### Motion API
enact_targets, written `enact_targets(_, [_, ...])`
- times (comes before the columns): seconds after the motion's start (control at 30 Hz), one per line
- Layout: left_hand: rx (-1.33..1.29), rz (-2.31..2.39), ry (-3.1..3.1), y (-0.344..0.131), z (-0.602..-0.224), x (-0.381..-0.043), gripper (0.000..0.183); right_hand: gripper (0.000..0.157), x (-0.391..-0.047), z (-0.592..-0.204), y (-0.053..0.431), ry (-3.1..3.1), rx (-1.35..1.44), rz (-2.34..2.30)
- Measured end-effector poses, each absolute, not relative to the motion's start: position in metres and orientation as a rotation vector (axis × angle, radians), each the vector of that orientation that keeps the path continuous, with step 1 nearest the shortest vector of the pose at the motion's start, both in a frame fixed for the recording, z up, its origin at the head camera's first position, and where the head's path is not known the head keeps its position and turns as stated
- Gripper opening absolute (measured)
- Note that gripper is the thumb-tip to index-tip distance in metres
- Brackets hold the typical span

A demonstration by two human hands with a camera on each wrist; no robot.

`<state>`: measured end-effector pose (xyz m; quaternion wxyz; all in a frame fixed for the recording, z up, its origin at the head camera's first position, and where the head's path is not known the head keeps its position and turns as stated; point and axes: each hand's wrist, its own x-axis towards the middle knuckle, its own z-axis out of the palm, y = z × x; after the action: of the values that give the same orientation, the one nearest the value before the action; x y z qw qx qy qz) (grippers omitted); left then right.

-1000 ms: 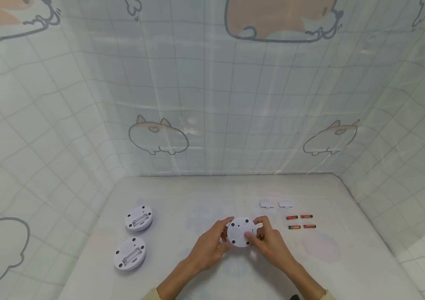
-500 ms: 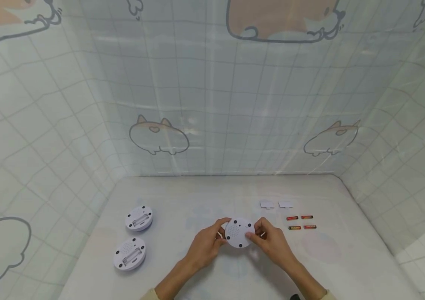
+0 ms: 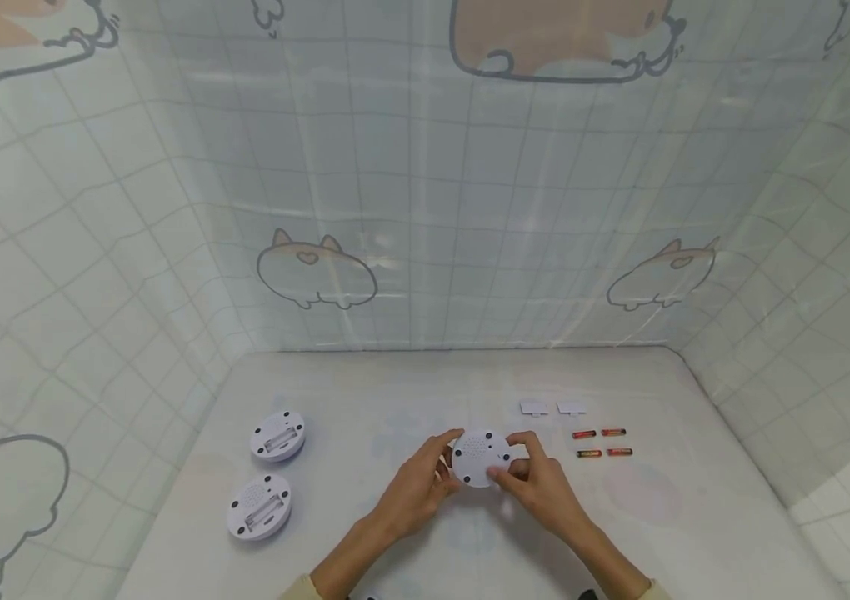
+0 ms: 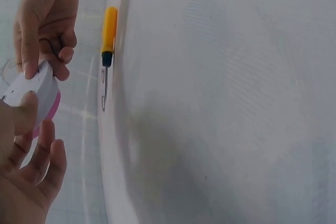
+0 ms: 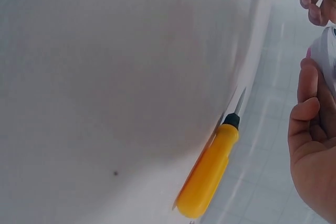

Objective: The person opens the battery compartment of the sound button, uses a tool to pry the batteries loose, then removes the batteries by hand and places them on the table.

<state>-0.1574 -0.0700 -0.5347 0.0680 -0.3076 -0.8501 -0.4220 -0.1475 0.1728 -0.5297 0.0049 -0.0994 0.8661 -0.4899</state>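
Note:
Both hands hold a round white device (image 3: 479, 460) above the middle of the table, its underside with speaker holes and dark round feet turned up. My left hand (image 3: 416, 487) grips its left rim between thumb and fingers. On the right, my right hand (image 3: 548, 493) pinches the edge, thumb on the underside. In the left wrist view, the white shell (image 4: 32, 90) has a pink part below, with fingers around it. Only part of the device (image 5: 326, 56) shows at the right border of the right wrist view.
Two similar devices (image 3: 278, 437) with uncovered battery bays lie at the left. Several red batteries (image 3: 588, 454) and two small white covers (image 3: 571, 408) lie at the right. A yellow-handled screwdriver (image 4: 109, 32) shows near the table edge; a yellow handle (image 5: 207, 171) is in the right wrist view too.
The device has turned clockwise in the hands, its feet shifting round, and its tilt has changed slightly. Both hands remain near the same place; the other objects have not moved.

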Motion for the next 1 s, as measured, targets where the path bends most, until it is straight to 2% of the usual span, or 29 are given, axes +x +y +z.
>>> enact_targets(0.4, [-0.941,-1.355,-2.546,-0.0704,-0.5345,-0.1566,0.083,0.029,-0.1479,-0.5277,0.1688,2.845,-0.291,-1.479])
enact_targets(0.5, [-0.927,-1.348,-2.544,-0.07,-0.5335,-0.1562,0.082,0.033,-0.1477,-0.5268,0.1687,2.859,-0.294,-1.496])
enact_targets(0.77, [-0.944,-1.302,-2.503,-0.0691,-0.5307,-0.1556,0.078,0.052,-0.146,-0.5276,0.1689,2.873,-0.328,-1.462])
enact_targets(1.0, [-1.01,-1.201,-2.475,-0.0695,-0.5316,-0.1571,0.075,0.045,-0.1457,-0.5273,0.169,2.827,-0.301,-1.494])
